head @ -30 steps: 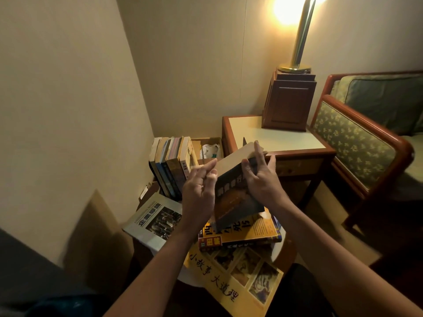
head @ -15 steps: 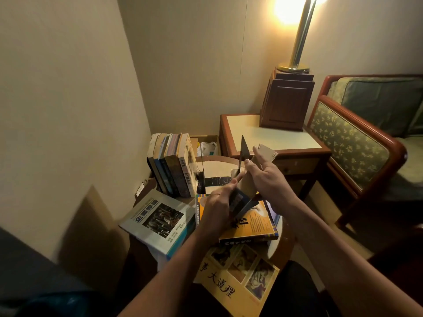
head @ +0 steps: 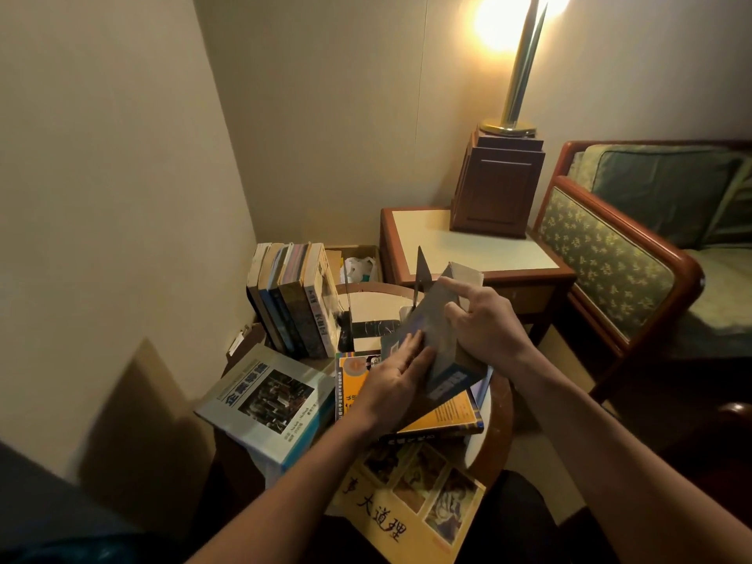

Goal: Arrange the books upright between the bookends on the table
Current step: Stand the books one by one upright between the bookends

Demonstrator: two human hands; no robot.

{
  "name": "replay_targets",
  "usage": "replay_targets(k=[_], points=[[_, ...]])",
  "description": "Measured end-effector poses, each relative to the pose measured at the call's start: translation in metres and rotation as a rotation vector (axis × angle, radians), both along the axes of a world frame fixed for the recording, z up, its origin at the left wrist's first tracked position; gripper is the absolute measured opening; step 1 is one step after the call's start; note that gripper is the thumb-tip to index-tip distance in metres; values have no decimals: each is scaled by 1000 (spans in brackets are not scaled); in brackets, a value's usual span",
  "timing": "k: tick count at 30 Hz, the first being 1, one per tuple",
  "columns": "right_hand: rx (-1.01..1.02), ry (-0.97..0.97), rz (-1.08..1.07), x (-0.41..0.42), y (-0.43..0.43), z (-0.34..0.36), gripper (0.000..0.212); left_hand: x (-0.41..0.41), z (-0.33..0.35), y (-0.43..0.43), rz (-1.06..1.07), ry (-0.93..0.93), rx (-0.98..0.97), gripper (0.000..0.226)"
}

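- Nearest to me, a yellow picture book [head: 411, 510] lies flat and hangs over the near edge of the round table [head: 497, 425].
- At the table's left edge a grey book [head: 264, 400] lies flat too, one corner sticking out past the rim.
- Just beyond the yellow one, an orange book [head: 447, 415] lies flat around the middle of the table, partly under my hands.
- The left hand [head: 390, 380] has its fingers out straight, pressed flat on the cover of the tilted book [head: 441, 323]. It's not gripping anything, just pushing.
- The right hand [head: 484, 323] grips that same book from the right side, with the index finger stretched up along its top edge and the rest curled round it.
- The tilted book itself is blue-grey and slanted, not upright yet. Its bottom end is over the orange book and its top leans toward the far right edge of the table.
- Right beside its top stands a dark bookend [head: 421, 274], upright. I can't tell if the two touch.
- At the far left edge is the row of upright books [head: 293, 299], spines facing me, leaning slightly left.
- Behind the table a cardboard box [head: 358, 258] sits in the corner, and to its right is a side table [head: 468, 246] with a lit lamp [head: 498, 181] on it.
- An armchair [head: 610, 254] is far right.
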State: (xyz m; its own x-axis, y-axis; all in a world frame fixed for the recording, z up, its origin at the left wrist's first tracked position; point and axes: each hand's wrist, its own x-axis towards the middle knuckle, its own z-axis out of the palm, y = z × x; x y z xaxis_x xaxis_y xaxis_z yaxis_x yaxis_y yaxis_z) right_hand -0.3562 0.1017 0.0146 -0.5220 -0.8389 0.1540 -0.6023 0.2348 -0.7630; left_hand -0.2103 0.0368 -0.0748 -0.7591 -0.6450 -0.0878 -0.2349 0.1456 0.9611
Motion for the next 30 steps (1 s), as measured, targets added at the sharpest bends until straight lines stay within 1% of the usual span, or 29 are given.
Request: replay_targets(k=[1,3,5,6,10,13,16,19,25,30], points=[[-18,36,6,0,-2,0,44,4,3,-9,0,-54,-60,88],[-87,125,28,2,-7,1,39,14,10,-28,25,-157,-263,71],[-162,226,56,4,-15,4,35,26,17,-53,97,-200,-473,64],[-187,262,59,4,-22,6,35,31,20,-67,138,-225,-549,61],[-293,327,20,8,-50,21,50,51,32,-121,280,-359,-775,57],[-381,361,4,16,-70,39,51,62,37,-152,271,-507,-852,60],[-470,347,9,23,-93,49,55,69,32,-172,226,-548,-887,59],[-514,399,42,28,-111,59,53,73,24,-186,148,-699,-1020,62],[-503,497,56,21,-130,66,51,76,13,-192,165,-717,-1104,64],[-586,435,-12,16,-136,71,47,78,11,-194,161,-720,-1079,64]])
